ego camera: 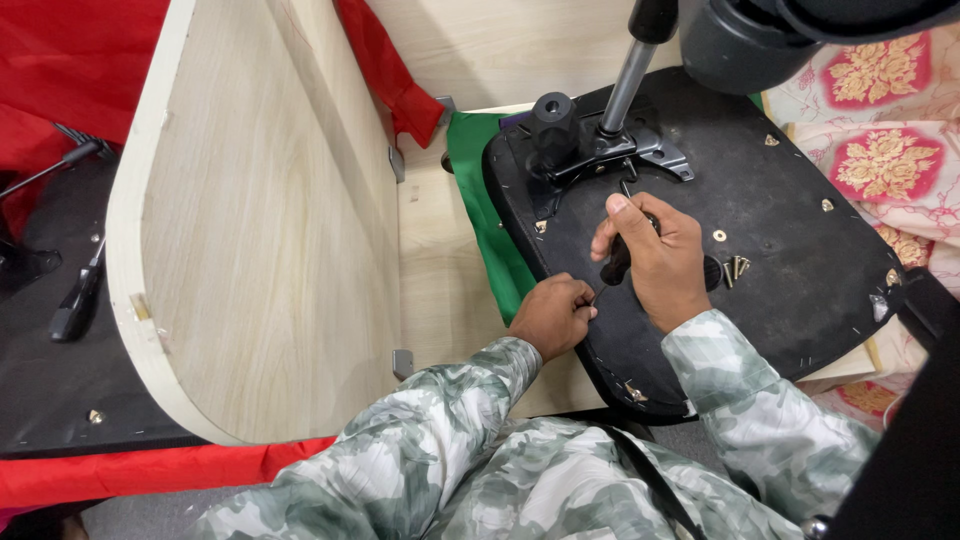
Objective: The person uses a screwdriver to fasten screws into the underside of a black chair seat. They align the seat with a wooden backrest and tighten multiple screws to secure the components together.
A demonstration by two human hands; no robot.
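Screwdriver (pixel 617 262) is gripped by right hand (pixel 655 262); its tip is pinched by left hand (pixel 552 315) near black seat's (pixel 790 260) edge, beside upright panel (pixel 260 220).

Right hand (pixel 660 262) gripping black screwdriver (pixel 617 262), left hand (pixel 552 315) on upturned chair seat (pixel 790 250).

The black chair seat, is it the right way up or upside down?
Upside down. The black chair seat shows its underside: the metal mechanism plate and gas-lift column point upward.

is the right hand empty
No, the right hand is wrapped around the black handle of a screwdriver over the upturned black chair seat.
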